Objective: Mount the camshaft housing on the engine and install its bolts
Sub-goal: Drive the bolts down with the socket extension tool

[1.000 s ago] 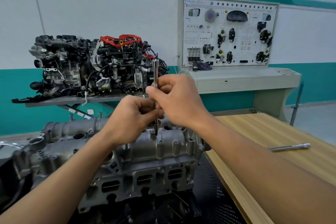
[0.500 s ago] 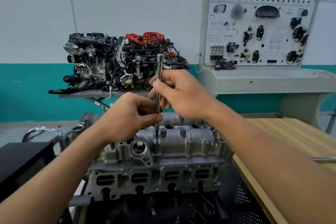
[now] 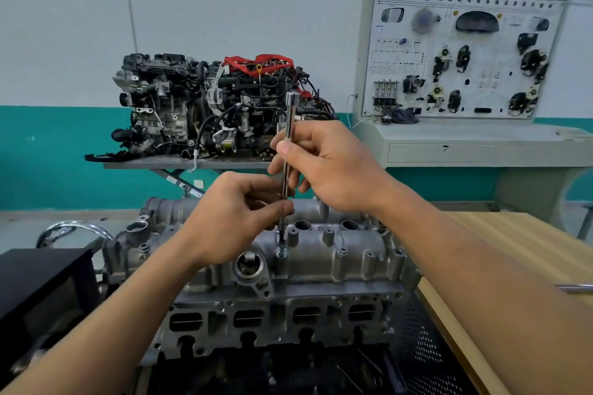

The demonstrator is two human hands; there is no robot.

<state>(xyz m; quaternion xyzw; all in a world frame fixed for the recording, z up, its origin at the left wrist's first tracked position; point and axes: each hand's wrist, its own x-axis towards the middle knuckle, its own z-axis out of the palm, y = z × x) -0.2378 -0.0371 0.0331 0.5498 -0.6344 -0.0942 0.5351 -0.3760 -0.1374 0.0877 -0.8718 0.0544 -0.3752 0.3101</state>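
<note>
No words can be read here. The white board [image 3: 462, 54], far on the right, has a line of dark writing along its top, too blurry to make out.

Left hand [image 3: 237, 218] pinching tool shaft [image 3: 289, 119] low, right hand [image 3: 324, 163] seemingly pinching it higher

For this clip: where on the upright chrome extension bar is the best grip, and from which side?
The smooth middle shaft, pinched from both sides. The extension bar stands near upright on a housing bolt, so the right hand high and the left hand low should steady it for spinning.
</note>
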